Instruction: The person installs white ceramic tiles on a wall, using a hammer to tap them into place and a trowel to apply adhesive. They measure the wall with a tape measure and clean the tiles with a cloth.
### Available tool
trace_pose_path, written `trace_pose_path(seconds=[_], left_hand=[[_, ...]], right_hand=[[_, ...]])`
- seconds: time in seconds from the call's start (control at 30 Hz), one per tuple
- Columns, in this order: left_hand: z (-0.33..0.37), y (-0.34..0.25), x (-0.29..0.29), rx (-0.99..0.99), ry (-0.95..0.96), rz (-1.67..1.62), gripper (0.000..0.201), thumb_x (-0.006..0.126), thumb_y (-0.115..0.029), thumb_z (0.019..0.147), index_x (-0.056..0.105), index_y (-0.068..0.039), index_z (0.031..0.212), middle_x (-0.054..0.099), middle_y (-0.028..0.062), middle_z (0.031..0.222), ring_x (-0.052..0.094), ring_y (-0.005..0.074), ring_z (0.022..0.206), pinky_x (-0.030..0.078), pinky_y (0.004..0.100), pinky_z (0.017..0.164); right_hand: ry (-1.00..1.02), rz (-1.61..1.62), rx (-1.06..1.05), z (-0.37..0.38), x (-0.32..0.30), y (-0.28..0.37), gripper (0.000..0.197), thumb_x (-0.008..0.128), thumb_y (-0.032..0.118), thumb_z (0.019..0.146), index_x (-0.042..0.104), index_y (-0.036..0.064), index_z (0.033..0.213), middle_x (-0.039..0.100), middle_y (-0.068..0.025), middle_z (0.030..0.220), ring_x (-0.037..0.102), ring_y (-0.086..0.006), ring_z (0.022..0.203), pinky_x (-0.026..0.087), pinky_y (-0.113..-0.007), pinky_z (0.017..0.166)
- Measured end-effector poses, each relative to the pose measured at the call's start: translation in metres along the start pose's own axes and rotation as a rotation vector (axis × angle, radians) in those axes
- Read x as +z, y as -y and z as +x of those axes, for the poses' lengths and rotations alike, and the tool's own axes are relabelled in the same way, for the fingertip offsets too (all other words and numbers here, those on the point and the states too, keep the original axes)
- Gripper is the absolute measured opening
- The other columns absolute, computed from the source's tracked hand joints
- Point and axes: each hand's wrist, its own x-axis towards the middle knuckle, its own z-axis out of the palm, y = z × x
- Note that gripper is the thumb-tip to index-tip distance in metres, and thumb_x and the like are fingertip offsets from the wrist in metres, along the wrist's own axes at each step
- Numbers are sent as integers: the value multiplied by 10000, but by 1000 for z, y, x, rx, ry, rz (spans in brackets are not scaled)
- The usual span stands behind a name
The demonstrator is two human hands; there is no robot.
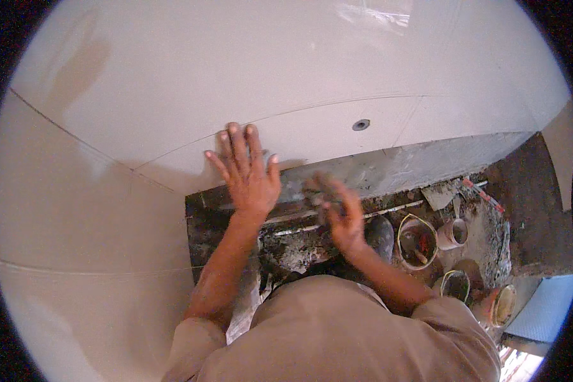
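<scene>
My left hand (248, 175) lies flat with fingers spread on a pale wall tile (325, 137), its fingertips reaching the joint line above that tile. Just right of it, my right hand (340, 213) is lifted in front of the dark grey strip of bare wall (379, 169) under the tile. Motion smears its fingers. A dark grey patch shows at the fingertips, and I cannot make out whether it is a thing in the hand or the wall behind. A small round hole with a dark fitting (361, 125) sits in the tile, right of my left hand.
At the lower right stand a bucket (401, 245) with tools in it, a smaller pail (453, 234), a dark container (455, 286) and a tilted bucket (504, 305). A thin pale pipe (395, 208) runs along the wall foot. A red-and-white level-like bar (484, 195) lies near the corner.
</scene>
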Motion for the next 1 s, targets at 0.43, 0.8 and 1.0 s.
trace_pose_path(seconds=[0.43,0.8,1.0], left_hand=[[-24,67,-24,-456,-203,-104,749,530,-285,994,189,34,1580,75,310,1650,78,456,1541,64,624,1216],[-209,46,-88,-670,86,-302,599,570,-97,970,344,4,1515,258,262,1608,270,437,1482,225,515,1218],[-261,23,-106,-968,157,-366,538,620,-119,963,452,-44,1469,416,242,1526,398,413,1417,334,482,1174]], right_hand=[[-654,-459,-323,144,-26,43,504,692,83,913,600,157,1403,483,-198,1378,460,-384,1297,423,-473,1093],[29,-381,-1004,166,170,190,380,647,142,766,790,278,1091,554,-7,1396,526,-216,1126,472,-396,860],[491,-663,-1244,142,222,172,199,638,237,824,785,190,951,574,16,1323,498,-196,1140,483,-394,778]])
